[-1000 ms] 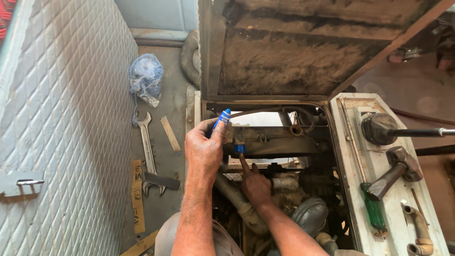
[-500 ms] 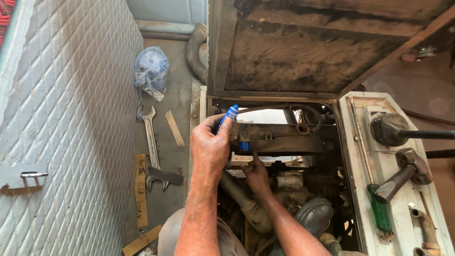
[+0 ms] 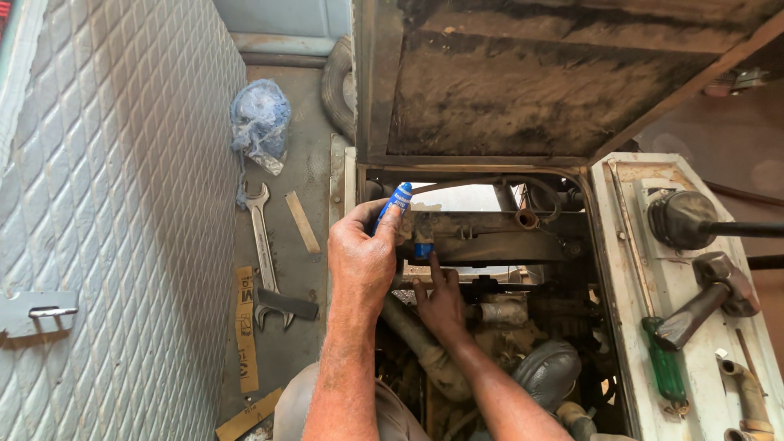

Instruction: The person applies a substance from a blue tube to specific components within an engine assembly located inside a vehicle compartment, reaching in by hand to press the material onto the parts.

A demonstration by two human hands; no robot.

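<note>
Seen from the head camera, a small blue tube (image 3: 397,201) is pinched between the closed fingertips of the left hand (image 3: 362,263) and could be dropped into the open engine bay (image 3: 490,327), while just below it the right hand (image 3: 441,304) is extended, one finger pressed to a blue-smeared metal bracket (image 3: 482,237).

Two bare forearms, sleeveless to the frame edge, hands ungloved, grey trousers at the knee.
</note>
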